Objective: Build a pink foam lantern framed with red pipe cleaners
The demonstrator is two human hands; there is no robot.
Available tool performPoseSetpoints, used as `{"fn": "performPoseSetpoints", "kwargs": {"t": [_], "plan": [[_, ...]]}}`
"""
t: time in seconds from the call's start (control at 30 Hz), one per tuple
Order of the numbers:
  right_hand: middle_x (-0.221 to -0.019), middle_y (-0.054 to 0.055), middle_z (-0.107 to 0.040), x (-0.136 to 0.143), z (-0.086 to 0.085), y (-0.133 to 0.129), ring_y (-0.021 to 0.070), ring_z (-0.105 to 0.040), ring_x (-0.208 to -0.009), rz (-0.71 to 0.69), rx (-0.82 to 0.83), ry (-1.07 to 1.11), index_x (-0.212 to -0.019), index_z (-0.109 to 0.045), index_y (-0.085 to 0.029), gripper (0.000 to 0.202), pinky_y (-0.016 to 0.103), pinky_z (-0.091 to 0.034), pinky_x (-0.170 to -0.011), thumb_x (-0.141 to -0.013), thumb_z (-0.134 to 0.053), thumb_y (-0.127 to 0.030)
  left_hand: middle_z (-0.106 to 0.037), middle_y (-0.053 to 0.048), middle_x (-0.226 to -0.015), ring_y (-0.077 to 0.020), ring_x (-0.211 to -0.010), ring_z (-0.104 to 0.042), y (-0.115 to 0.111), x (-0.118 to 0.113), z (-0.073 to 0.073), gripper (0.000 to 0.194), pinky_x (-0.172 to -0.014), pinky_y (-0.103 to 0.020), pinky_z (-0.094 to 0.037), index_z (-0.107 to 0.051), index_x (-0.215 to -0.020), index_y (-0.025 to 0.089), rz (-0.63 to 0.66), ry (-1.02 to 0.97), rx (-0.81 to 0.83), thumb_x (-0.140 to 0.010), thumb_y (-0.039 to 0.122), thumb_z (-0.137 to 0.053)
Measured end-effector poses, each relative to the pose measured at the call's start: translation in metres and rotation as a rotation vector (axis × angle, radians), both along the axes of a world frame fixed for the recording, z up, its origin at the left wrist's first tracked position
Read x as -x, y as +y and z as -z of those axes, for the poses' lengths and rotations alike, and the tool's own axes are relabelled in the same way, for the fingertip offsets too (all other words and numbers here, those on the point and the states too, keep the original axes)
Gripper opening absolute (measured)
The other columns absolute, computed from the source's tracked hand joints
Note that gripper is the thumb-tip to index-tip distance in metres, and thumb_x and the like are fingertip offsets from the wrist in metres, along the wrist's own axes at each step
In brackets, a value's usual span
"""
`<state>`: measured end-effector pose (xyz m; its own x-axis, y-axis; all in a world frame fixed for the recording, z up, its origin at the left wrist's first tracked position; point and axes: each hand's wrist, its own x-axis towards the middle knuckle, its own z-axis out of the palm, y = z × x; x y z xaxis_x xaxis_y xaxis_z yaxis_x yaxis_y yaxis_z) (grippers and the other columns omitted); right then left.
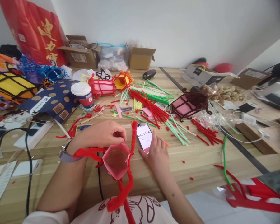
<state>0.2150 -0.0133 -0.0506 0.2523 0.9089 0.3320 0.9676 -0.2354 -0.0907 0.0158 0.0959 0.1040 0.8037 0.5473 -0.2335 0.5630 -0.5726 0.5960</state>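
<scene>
My left hand [109, 133] pinches the upper rim of a pink open-ended paper tube [118, 174] near the table's front edge. Red pipe cleaners [127, 193] stick out around the tube, one upright on its right side and thick ones hanging toward my shirt. My right hand [156, 149] lies over the lower right side of a phone [143, 133], its fingers apart and touching it. Large timer digits show on the lit screen. Behind the phone, bundles of red pipe cleaners [151, 109] and light green ones [178, 132] lie on the wooden table [172, 174].
Finished lanterns [189, 104] stand at the back and left. A lidded paper cup [82, 95] is beside a blue dotted box [58, 96]. A black cable [29, 174] runs down the left. Cardboard boxes [141, 57] line the wall. A red frame piece [259, 196] lies at the lower right.
</scene>
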Motion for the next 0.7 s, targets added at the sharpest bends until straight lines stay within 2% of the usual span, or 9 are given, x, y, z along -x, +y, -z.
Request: {"fn": "performPoseSetpoints", "kwargs": {"t": [0.1, 0.23, 0.3, 0.4, 0.53, 0.63, 0.7], "plan": [[-0.110, 0.023, -0.067, -0.001, -0.005, 0.003, 0.0364, -0.062, -0.100, 0.028, 0.024, 0.026, -0.145, -0.028, 0.001, 0.085, 0.044, -0.048, -0.088, -0.078, -0.068, -0.032, -0.070, 0.004, -0.072, -0.0122, -0.065, -0.059, 0.003, 0.001, 0.004, 0.018, -0.059, -0.022, -0.037, -0.071, -0.075, 0.019, 0.008, -0.008, -0.020, -0.078, 0.021, -0.054], [-0.110, 0.024, -0.069, -0.026, -0.017, -0.009, 0.0358, -0.063, -0.102, 0.053, 0.033, 0.005, -0.145, -0.027, 0.004, 0.083, 0.048, -0.039, -0.102, -0.082, -0.062, -0.038, -0.071, 0.002, -0.073, -0.0128, -0.066, -0.059, 0.006, 0.001, 0.008, 0.018, -0.059, -0.023, -0.037, -0.071, -0.074, 0.019, 0.039, -0.020, -0.049, -0.078, 0.022, -0.053], [-0.114, 0.026, -0.068, -0.048, -0.026, -0.017, 0.0357, -0.064, -0.103, 0.156, 0.050, -0.002, -0.146, -0.026, 0.005, 0.084, 0.049, -0.034, -0.106, -0.085, -0.059, -0.043, -0.071, 0.002, -0.073, -0.0129, -0.066, -0.059, 0.008, 0.001, 0.009, 0.019, -0.060, -0.023, -0.037, -0.070, -0.073, 0.019, 0.054, -0.018, -0.070, -0.079, 0.022, -0.053], [-0.115, 0.028, -0.067, -0.082, -0.035, -0.023, 0.0375, -0.064, -0.108, 0.388, 0.100, 0.002, -0.147, -0.026, 0.005, 0.086, 0.050, -0.032, -0.107, -0.085, -0.056, -0.047, -0.070, 0.002, -0.072, -0.0128, -0.064, -0.057, 0.009, 0.002, 0.010, 0.018, -0.057, -0.023, -0.035, -0.070, -0.073, 0.019, 0.055, -0.003, -0.084, -0.079, 0.024, -0.054], [-0.122, 0.028, -0.065, -0.110, -0.032, -0.020, 0.0379, -0.061, -0.115, 0.511, 0.181, 0.030, -0.148, -0.027, 0.005, 0.083, 0.049, -0.028, -0.110, -0.087, -0.051, -0.046, -0.069, 0.002, -0.068, -0.0128, -0.060, -0.055, 0.010, 0.002, 0.011, 0.018, -0.053, -0.024, -0.032, -0.070, -0.072, 0.019, 0.040, 0.025, -0.090, -0.078, 0.026, -0.054], [-0.122, 0.028, -0.066, -0.118, -0.023, -0.016, 0.0374, -0.062, -0.114, 0.514, 0.256, 0.057, -0.148, -0.026, 0.006, 0.084, 0.050, -0.028, -0.110, -0.087, -0.051, -0.047, -0.070, 0.001, -0.069, -0.0128, -0.061, -0.056, 0.009, 0.001, 0.012, 0.019, -0.055, -0.023, -0.033, -0.070, -0.073, 0.019, 0.043, 0.016, -0.101, -0.078, 0.025, -0.054], [-0.124, 0.029, -0.064, -0.119, -0.022, -0.016, 0.0396, -0.063, -0.112, 0.497, 0.274, 0.048, -0.147, -0.029, 0.005, 0.084, 0.055, -0.026, -0.110, -0.087, -0.052, -0.050, -0.070, 0.001, -0.069, -0.0127, -0.061, -0.056, 0.007, -0.001, 0.012, 0.019, -0.055, -0.023, -0.034, -0.071, -0.073, 0.018, 0.044, 0.014, -0.110, -0.077, 0.024, -0.054]]}}
